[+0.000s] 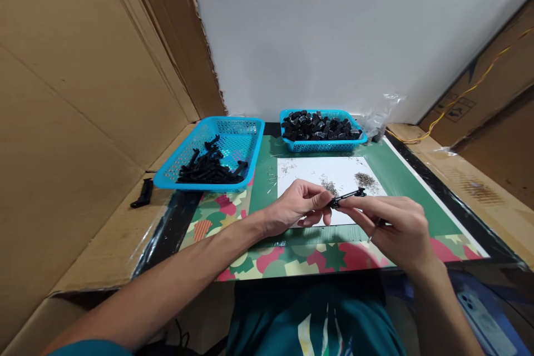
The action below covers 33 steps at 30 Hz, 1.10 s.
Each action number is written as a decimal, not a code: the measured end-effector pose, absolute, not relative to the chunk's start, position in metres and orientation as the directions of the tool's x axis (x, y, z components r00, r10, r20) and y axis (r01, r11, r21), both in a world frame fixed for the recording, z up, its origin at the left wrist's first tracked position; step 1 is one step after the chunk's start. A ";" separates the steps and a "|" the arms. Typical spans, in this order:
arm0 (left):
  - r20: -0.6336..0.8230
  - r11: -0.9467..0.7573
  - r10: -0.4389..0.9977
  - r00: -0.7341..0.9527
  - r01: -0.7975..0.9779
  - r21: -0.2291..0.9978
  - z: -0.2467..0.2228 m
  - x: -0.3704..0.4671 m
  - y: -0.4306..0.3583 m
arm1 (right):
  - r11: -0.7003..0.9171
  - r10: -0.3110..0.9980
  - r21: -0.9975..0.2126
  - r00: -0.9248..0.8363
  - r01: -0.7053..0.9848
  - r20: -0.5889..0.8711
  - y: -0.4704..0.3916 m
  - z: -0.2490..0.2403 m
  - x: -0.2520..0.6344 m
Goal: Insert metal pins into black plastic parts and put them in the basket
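Above the white sheet (292, 178), my left hand (298, 206) pinches one end of a slim black part (350, 196) between thumb and fingers. From the other side, my right hand (396, 225) has its fingertips on the same part, near that end. A thin metal tool (372, 232) also sits in my right hand and sticks out below the fingers. Small metal pieces (366, 180) lie in a pile on the sheet, with another pile (329, 187) just behind my hands. What the fingertips cover on the part is hidden.
A blue basket (167, 178) at the left holds black parts (208, 169). Another blue basket (325, 146) at the back holds many black pieces (317, 125). One black part (143, 193) lies on cardboard at far left. A clear plastic bag (381, 114) and a yellow wire (454, 103) are at right.
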<state>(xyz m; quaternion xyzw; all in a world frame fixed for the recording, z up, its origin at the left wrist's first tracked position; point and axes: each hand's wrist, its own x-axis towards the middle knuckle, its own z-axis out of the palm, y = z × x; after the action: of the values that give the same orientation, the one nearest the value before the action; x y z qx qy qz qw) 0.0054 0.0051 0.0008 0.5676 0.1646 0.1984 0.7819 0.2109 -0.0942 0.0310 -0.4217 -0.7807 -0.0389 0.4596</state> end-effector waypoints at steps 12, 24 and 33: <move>0.319 -0.527 0.641 0.699 0.098 0.844 0.007 0.006 -0.001 | 0.467 0.811 -0.535 -0.100 0.704 0.576 -0.098 0.002 0.224; 0.346 -0.711 0.604 0.718 0.290 0.641 -0.009 0.007 -0.009 | 0.306 0.927 -0.609 -0.085 0.731 0.364 -0.100 0.004 0.238; 0.395 -0.773 0.572 0.719 0.310 0.554 -0.020 0.007 -0.008 | 0.262 0.927 -0.671 0.011 0.694 0.374 -0.093 0.009 0.236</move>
<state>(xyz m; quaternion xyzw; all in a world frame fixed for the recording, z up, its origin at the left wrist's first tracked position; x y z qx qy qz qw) 0.0072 -0.0077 -0.0202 0.8978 0.2454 0.2833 0.2311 0.2362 -0.0933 0.0091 -0.5895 -0.6876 0.1469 0.3977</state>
